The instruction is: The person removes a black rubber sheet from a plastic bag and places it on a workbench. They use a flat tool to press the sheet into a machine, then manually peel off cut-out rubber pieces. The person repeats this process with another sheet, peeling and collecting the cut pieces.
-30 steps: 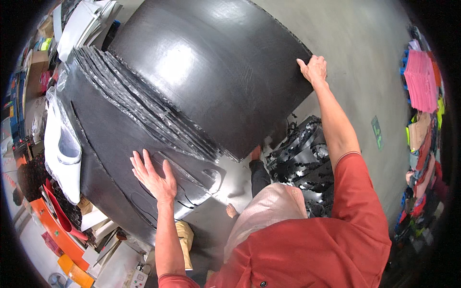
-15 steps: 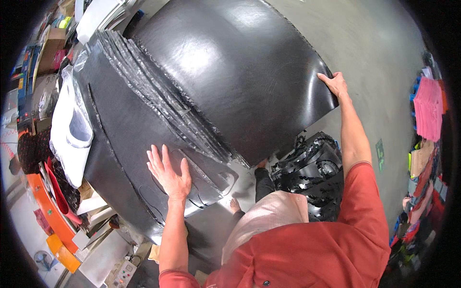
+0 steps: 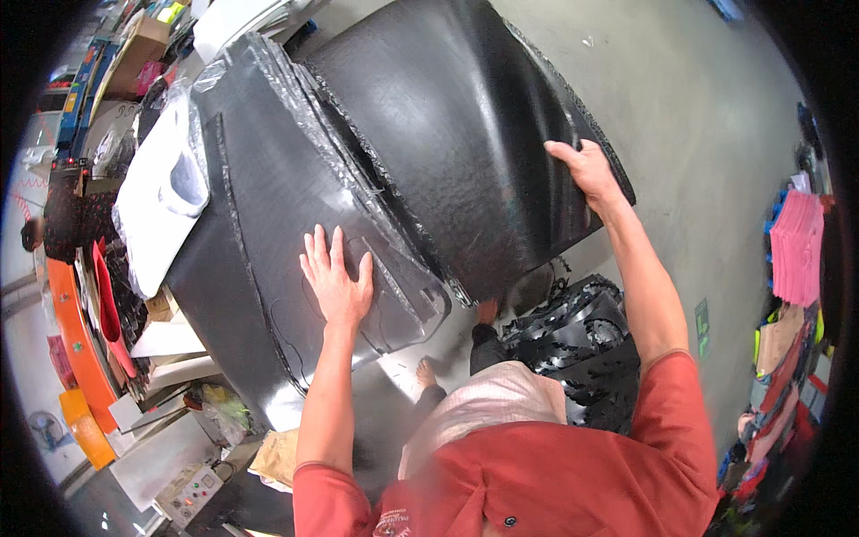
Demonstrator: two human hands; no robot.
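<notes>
My left hand point(image 3: 336, 285) lies flat with fingers spread on a black sheet point(image 3: 277, 179) that has a ragged seam and thin curved outlines. To the right, a large glossy black sheet point(image 3: 438, 116) with rough edges bows upward. My right hand point(image 3: 588, 174) is closed on the right part of this sheet, thumb on top; the other fingers are mostly hidden at its edge. Several rough sheet edges point(image 3: 313, 125) run between the two sheets. Below the glossy sheet, dark cut scraps point(image 3: 582, 331) with jagged edges are piled near my legs.
A folded white sheet point(image 3: 152, 215) lies along the left side of the black sheet. Beyond it are an orange beam point(image 3: 76, 313) and a control box point(image 3: 192, 494). A brown paper bag point(image 3: 276, 458) sits at lower left. Pink stacked pieces point(image 3: 796, 246) stand at the far right.
My right hand has moved left with the glossy sheet's right side, which now bends more sharply. My left hand still rests flat on the black sheet. The view has shifted slightly.
</notes>
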